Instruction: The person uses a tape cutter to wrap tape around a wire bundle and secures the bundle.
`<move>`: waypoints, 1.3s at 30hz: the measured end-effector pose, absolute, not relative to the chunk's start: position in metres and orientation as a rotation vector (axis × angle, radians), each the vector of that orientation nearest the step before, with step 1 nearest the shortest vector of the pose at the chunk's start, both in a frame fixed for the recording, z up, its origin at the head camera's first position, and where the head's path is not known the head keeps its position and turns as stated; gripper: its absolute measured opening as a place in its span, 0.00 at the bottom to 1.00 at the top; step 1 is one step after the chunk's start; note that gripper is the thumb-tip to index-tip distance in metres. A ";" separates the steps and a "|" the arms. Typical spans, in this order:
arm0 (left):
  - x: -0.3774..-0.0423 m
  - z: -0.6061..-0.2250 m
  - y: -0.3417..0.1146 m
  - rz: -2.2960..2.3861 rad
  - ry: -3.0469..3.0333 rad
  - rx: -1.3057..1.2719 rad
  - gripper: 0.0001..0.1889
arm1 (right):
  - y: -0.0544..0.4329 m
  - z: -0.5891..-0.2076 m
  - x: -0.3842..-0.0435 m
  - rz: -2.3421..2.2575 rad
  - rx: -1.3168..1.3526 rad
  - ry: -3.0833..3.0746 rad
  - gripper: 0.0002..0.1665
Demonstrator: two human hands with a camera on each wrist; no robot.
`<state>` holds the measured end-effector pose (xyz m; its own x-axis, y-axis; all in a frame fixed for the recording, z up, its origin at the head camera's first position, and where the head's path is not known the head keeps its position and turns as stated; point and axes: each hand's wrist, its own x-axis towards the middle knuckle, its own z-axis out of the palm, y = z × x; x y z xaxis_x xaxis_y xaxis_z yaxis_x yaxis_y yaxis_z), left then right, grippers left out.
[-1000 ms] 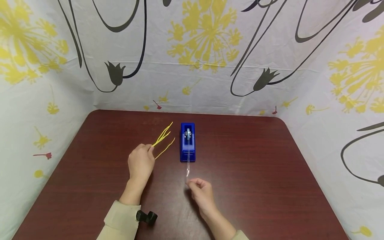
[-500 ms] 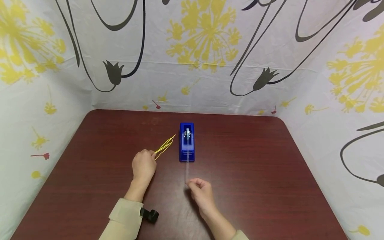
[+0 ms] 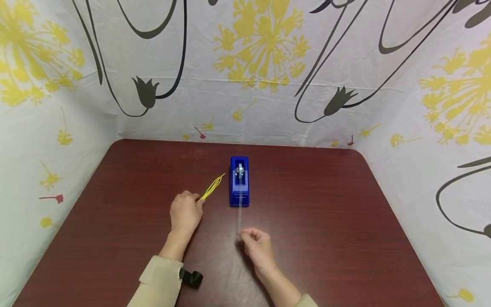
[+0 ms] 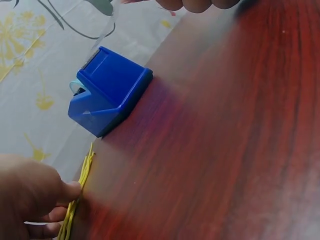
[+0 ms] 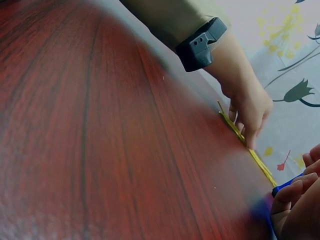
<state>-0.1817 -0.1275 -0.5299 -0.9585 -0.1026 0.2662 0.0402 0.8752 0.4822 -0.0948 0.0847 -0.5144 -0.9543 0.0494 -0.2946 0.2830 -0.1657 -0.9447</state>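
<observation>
My left hand (image 3: pixel 186 215) pinches a bundle of thin yellow strands (image 3: pixel 213 186) between thumb and fingers, their far ends angled toward the blue tape dispenser (image 3: pixel 233 187). In the left wrist view the strands (image 4: pixel 86 170) lie close together beside the thumb, near the dispenser (image 4: pixel 117 77). A strip of clear tape (image 3: pixel 240 215) runs from the dispenser's front edge toward me, and my right hand (image 3: pixel 260 251) pinches its loose end. The right wrist view shows both ends of the strands (image 5: pixel 260 165) sticking out past the left fingers; the right hand there hides most of the dispenser.
Everything is on a dark red-brown wooden table (image 3: pixel 326 221). White cloth (image 3: pixel 268 115) with yellow and grey flower prints hangs behind and on both sides. A black wrist camera (image 3: pixel 191 277) is strapped at the left sleeve.
The left hand has shifted right and a little nearer to me. The strands, spread apart before, are now gathered into a narrow bundle. The right hand keeps its place at the tape end.
</observation>
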 end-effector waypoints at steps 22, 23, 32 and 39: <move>-0.176 -0.530 -0.115 -0.315 -2.948 0.019 0.04 | 0.085 -0.513 -0.094 -2.268 0.377 1.907 0.06; -0.176 -0.530 -0.116 -0.310 -2.952 0.016 0.05 | 0.085 -0.513 -0.095 -2.269 0.375 1.905 0.05; -0.177 -0.525 -0.121 -0.395 -2.953 0.026 0.08 | 0.087 -0.514 -0.096 -2.278 0.366 1.895 0.06; -0.177 -0.521 -0.125 -0.547 -2.850 0.041 0.10 | 0.086 -0.514 -0.095 -2.271 0.379 1.893 0.06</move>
<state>-0.1768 -0.1247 -0.5208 -0.9711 -0.0721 0.2276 0.0174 0.9295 0.3685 -0.0955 0.0862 -0.5137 -0.9549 0.0383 -0.2945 0.2828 -0.1855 -0.9411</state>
